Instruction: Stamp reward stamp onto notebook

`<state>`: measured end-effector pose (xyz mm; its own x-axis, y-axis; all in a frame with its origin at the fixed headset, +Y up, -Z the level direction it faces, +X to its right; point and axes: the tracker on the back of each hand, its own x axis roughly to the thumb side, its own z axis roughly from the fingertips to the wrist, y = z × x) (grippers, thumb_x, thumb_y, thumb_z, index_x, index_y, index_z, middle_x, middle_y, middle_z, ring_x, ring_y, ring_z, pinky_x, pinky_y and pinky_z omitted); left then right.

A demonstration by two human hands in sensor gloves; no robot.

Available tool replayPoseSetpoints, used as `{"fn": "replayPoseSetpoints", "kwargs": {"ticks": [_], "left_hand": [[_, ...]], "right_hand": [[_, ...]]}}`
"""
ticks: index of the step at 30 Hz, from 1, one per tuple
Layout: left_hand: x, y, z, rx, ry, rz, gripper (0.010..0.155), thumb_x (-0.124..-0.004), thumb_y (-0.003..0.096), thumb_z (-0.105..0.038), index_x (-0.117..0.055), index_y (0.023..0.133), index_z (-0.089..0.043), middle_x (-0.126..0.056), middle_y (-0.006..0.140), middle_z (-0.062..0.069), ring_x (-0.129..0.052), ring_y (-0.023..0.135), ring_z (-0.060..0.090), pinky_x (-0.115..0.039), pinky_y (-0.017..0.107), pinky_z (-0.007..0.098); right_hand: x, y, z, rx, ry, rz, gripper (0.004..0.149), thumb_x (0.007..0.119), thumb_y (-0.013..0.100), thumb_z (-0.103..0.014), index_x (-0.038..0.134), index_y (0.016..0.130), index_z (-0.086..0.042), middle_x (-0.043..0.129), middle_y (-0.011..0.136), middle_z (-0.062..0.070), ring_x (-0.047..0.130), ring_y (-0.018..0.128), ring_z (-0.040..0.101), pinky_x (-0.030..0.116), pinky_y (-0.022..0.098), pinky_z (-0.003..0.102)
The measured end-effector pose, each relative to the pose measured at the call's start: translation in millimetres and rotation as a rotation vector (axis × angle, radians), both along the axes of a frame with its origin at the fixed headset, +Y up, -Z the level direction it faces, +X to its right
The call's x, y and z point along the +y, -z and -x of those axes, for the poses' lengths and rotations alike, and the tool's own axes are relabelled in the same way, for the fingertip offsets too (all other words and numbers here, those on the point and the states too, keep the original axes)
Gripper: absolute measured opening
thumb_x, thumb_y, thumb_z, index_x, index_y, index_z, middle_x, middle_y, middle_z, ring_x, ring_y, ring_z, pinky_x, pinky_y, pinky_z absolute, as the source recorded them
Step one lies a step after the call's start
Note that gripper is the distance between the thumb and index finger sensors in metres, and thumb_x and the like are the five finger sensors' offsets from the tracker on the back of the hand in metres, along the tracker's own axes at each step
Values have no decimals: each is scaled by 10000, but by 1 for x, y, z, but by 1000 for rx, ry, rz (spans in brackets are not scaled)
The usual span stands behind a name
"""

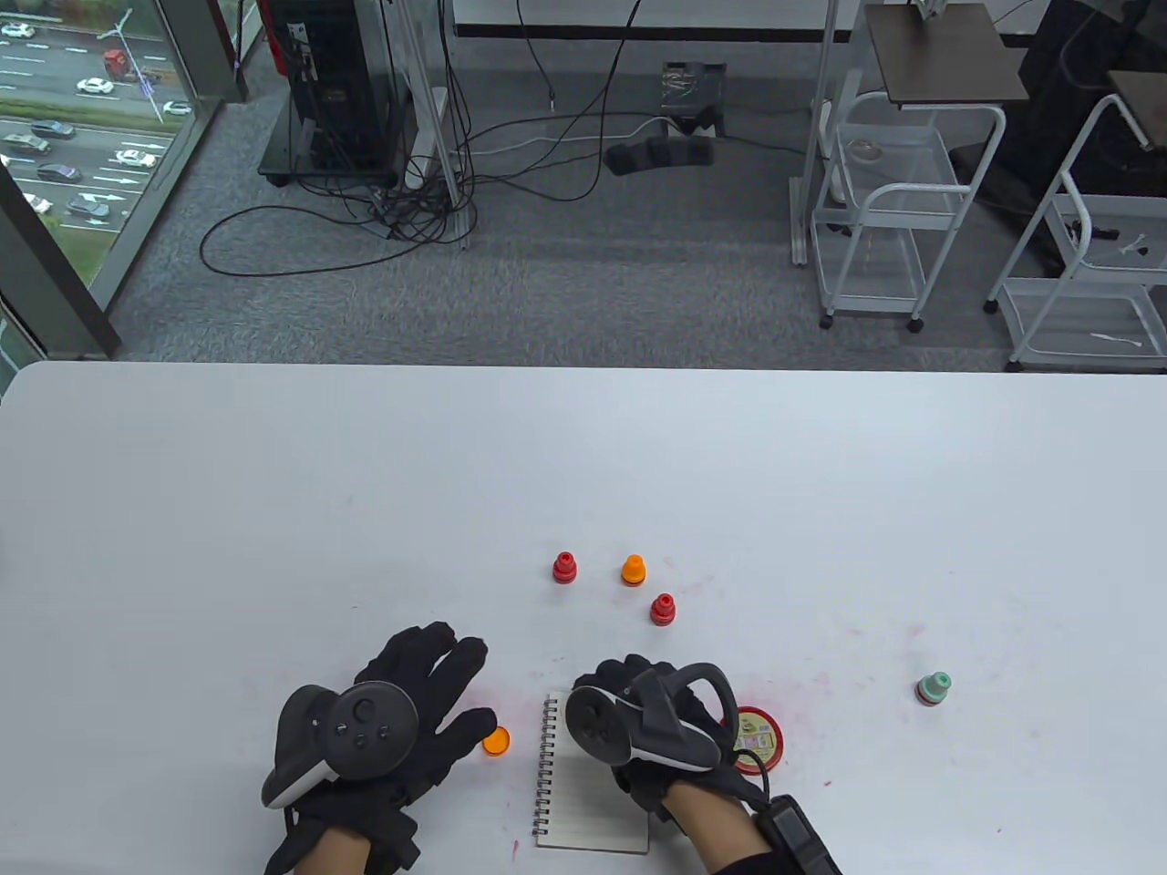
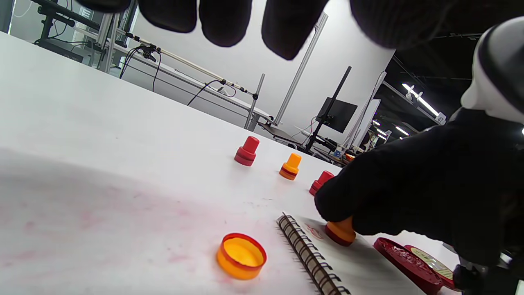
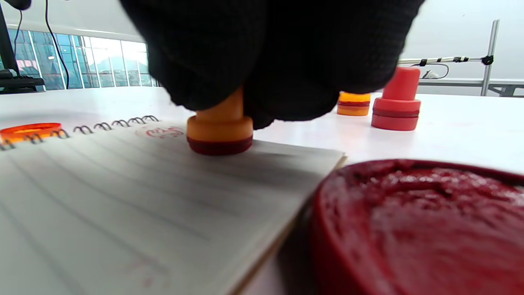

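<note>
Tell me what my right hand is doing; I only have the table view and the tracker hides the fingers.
Observer: The right hand holds an orange stamp upright, its dark red base flat on the notebook page.
Operator: Any print on the page yet?
Observer: Yes, one faint red mark beside the stamp, near the spiral binding.
Operator: Is the ink pad open?
Observer: Yes, the red ink pad lies uncovered beside the notebook's edge.
Operator: And the left hand?
Observer: The left hand holds nothing; its fingertips hang above the table, an orange cap lying open side up nearby.
</note>
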<state>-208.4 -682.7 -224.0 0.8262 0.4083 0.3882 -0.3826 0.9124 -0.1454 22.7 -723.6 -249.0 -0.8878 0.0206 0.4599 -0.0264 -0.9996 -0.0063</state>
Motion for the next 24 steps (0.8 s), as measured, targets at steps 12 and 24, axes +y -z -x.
{"fn": "replayPoseSetpoints", "kwargs": {"ticks": [12, 24], "left_hand": [[0, -1, -1, -1, 6, 16, 782, -639, 496, -618, -593, 1160, -207, -494, 1210, 218, -530, 1071, 525, -538, 730, 695], [0, -2, 0, 1, 8, 30, 773, -639, 498, -616, -600, 1158, -214, -494, 1210, 217, -529, 1071, 526, -538, 729, 695]], "right_hand": [[4, 7, 12, -28, -83, 53, 433, 872, 297, -215, 907, 726, -263, 990, 743, 47, 1003, 511, 224, 901, 401, 352], [5, 12, 14, -30, -109, 94, 434, 862, 298, -209, 912, 726, -264, 992, 741, 51, 1009, 494, 223, 906, 374, 322]]}}
